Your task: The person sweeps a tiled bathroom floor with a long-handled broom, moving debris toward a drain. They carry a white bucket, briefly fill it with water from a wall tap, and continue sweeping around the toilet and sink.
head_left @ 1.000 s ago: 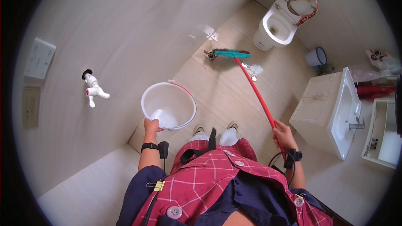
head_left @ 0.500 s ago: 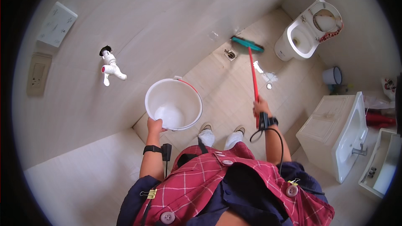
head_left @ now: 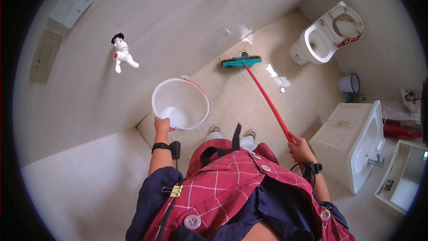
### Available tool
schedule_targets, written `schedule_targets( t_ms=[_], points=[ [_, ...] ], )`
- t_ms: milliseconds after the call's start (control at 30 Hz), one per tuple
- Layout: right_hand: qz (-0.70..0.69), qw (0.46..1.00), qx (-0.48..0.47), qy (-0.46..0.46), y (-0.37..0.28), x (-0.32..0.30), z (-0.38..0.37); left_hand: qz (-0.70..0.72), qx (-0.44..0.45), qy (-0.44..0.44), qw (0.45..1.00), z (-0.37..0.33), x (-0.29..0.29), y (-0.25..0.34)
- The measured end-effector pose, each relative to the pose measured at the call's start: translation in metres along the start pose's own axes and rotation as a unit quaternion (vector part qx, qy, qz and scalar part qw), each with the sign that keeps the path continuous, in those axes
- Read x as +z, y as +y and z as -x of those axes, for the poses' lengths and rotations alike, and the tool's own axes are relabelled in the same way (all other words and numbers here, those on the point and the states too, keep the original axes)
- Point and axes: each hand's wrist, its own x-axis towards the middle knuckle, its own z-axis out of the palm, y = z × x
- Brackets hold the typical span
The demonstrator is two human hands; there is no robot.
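Note:
My left hand (head_left: 163,125) grips the near rim of a white bucket (head_left: 189,100) and holds it tilted toward me. A little white shows at the bucket's bottom; whether it is liquid I cannot tell. A red strip runs along its right rim. Off to the right, my right hand (head_left: 301,147) is closed round the red handle of a broom (head_left: 272,105). The broom's teal head with dark bristles rests on the tiles, just on the near side of a floor drain (head_left: 243,54).
A toilet (head_left: 318,42) with raised lid stands at the far right. Nearer are a small bucket (head_left: 348,83), a washbasin cabinet (head_left: 336,127) and a mirrored box (head_left: 408,185). A white tap (head_left: 124,56) juts from the left wall. Shiny wet patches (head_left: 277,78) mark the floor.
The broom head has swept left and toward me, now in front of the drain. My right hand has moved right and nearer my body. The bucket stays in my left hand.

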Motion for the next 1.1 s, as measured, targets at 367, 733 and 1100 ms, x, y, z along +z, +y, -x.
schedule_targets(
  t_ms=[367,733,1100],
  points=[
    [0.085,0.991,-0.102,0.021,0.049,-0.057,-0.118,0.084,-0.004,0.091,0.992,0.094,-0.009,-0.002],
    [0.091,0.991,-0.093,0.012,0.156,-0.171,-0.023,0.131,-0.036,0.126,0.983,0.183,0.021,-0.066],
    [0.047,0.994,-0.099,-0.016,0.124,-0.160,-0.062,0.174,-0.018,0.149,0.973,0.230,0.019,-0.076]
  ],
)
